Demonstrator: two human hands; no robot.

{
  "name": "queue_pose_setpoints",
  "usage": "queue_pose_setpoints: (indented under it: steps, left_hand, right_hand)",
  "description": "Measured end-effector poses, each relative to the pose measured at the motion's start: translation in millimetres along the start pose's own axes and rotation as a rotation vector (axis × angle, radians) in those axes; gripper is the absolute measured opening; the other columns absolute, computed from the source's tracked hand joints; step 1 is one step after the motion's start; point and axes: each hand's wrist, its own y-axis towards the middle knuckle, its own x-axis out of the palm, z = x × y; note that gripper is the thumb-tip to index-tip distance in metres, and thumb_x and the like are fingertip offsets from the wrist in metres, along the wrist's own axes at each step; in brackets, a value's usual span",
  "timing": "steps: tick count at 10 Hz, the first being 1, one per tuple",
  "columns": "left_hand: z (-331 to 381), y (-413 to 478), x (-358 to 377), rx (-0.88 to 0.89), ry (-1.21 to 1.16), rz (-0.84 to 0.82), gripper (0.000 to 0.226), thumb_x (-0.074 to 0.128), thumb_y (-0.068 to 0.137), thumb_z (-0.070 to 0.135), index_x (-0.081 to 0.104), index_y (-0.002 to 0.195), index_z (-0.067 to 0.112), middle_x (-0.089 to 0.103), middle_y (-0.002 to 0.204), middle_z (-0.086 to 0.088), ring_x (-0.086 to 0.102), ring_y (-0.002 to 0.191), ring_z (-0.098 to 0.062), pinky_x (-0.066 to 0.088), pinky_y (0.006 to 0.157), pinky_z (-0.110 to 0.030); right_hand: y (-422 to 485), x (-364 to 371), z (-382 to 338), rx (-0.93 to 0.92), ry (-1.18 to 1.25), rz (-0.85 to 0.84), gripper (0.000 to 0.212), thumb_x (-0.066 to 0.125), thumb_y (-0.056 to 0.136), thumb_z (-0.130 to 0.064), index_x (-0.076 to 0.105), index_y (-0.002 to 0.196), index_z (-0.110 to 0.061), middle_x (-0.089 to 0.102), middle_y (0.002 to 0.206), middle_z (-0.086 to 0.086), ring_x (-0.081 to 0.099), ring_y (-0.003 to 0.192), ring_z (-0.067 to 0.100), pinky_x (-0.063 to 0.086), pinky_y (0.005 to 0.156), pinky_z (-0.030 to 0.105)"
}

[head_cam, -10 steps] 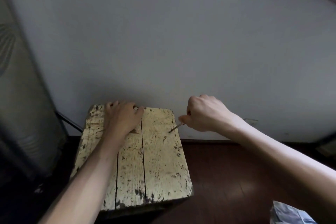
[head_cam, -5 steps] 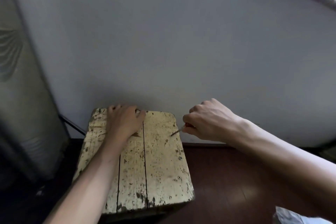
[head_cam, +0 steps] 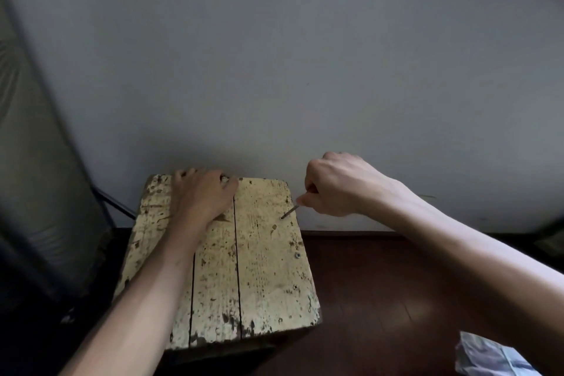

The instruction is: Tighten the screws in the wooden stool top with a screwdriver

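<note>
A worn, cream-painted wooden stool top (head_cam: 262, 278) made of three planks stands against the wall. My left hand (head_cam: 203, 195) lies flat on its far left part, fingers spread over the far edge. My right hand (head_cam: 338, 185) is closed around a screwdriver (head_cam: 290, 211); only the thin metal shaft shows, slanting down to the left. Its tip rests on the right plank near the far right edge. Two small screw heads (head_cam: 297, 255) show further along that right edge. The handle is hidden in my fist.
A plain grey wall (head_cam: 305, 70) rises directly behind the stool. Dark wooden floor (head_cam: 381, 299) lies to the right. A large grey padded object (head_cam: 33, 162) leans at the left. A crumpled pale bag (head_cam: 488, 357) sits at the bottom right.
My right hand has shifted slightly and turned with the screwdriver, whose tip stays on the same spot of the right plank. The left hand keeps pressing on the stool.
</note>
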Motion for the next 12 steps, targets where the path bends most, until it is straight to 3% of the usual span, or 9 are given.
queue_pose_setpoints:
  steps: [1,2,3,5,7,9,10,11,12]
  left_hand:
    - [0,-1,1,0.001,-0.005,0.005,0.045,0.040,0.100,0.055,0.074,0.110,0.026,0.071,0.118,-0.004,0.055,0.118,-0.027,0.028,0.102,-0.042]
    - [1,-3,-2,0.012,-0.030,0.016,0.043,0.041,0.100,0.054,0.075,0.104,0.028,0.072,0.112,-0.002,0.057,0.113,-0.028,0.028,0.099,-0.041]
    - [4,-6,-4,0.015,-0.035,0.031,0.040,0.043,0.100,0.053,0.074,0.104,0.028,0.072,0.115,-0.004,0.057,0.114,-0.029,0.029,0.100,-0.042]
    - [1,-4,1,0.041,-0.027,0.053,0.046,0.040,0.099,0.054,0.074,0.109,0.026,0.071,0.118,-0.005,0.058,0.116,-0.030,0.031,0.103,-0.044]
    - [-3,1,9,0.036,-0.031,0.096,0.047,0.039,0.096,0.057,0.075,0.101,0.027,0.073,0.107,-0.001,0.060,0.109,-0.028,0.029,0.098,-0.042]
    - [-7,9,9,-0.027,-0.252,0.148,0.028,0.056,0.091,0.052,0.072,0.103,0.033,0.072,0.097,0.015,0.065,0.102,-0.017,0.034,0.092,-0.035]
    - [-11,9,1,-0.097,-0.664,0.134,0.020,0.065,0.096,0.033,0.073,0.110,0.023,0.071,0.095,0.010,0.067,0.095,-0.013,0.052,0.090,-0.032]
    - [-25,4,-29,-0.174,-0.867,0.102,0.017,0.066,0.097,0.024,0.074,0.110,0.016,0.074,0.098,0.008,0.066,0.096,-0.005,0.048,0.084,-0.017]
    - [-80,-45,-54,-0.185,-0.786,0.195,0.010,0.066,0.096,0.025,0.075,0.101,0.026,0.076,0.094,0.019,0.066,0.089,0.009,0.045,0.078,-0.005]
  right_hand:
    - [-2,3,1,0.025,0.021,0.011,0.056,0.070,0.092,-0.050,0.038,0.057,-0.020,0.040,0.062,-0.002,0.035,0.052,0.016,0.023,0.047,0.027]
    - [-9,11,7,0.060,0.029,0.038,0.052,0.068,0.091,-0.051,0.053,0.059,-0.012,0.049,0.058,0.002,0.047,0.054,0.025,0.030,0.046,0.028]
    - [-21,21,13,0.090,0.035,0.066,0.042,0.062,0.091,-0.055,0.066,0.074,-0.016,0.059,0.067,0.001,0.058,0.067,0.030,0.038,0.054,0.030]
    - [-33,38,22,0.084,0.024,0.127,0.043,0.054,0.094,-0.062,0.070,0.086,-0.023,0.061,0.075,0.002,0.063,0.075,0.032,0.040,0.059,0.032]
    - [-40,52,36,0.089,0.089,0.147,0.044,0.052,0.094,-0.068,0.071,0.094,-0.029,0.070,0.089,0.000,0.067,0.084,0.030,0.046,0.064,0.033]
    - [-50,94,45,0.123,0.145,0.044,0.039,0.044,0.100,-0.062,0.059,0.094,-0.026,0.065,0.090,0.000,0.064,0.089,0.030,0.051,0.071,0.039]
    - [-62,120,56,0.072,0.490,0.042,0.027,0.041,0.101,-0.054,0.050,0.094,-0.030,0.066,0.077,-0.007,0.066,0.075,0.014,0.050,0.068,0.030]
    - [-77,147,66,0.101,0.889,0.207,0.024,0.041,0.100,-0.053,0.050,0.093,-0.032,0.071,0.081,-0.012,0.069,0.064,0.006,0.047,0.058,0.016]
    - [-101,152,91,0.320,1.189,0.384,0.004,0.055,0.093,-0.041,0.058,0.094,-0.041,0.070,0.079,-0.004,0.068,0.062,0.014,0.055,0.054,0.029]
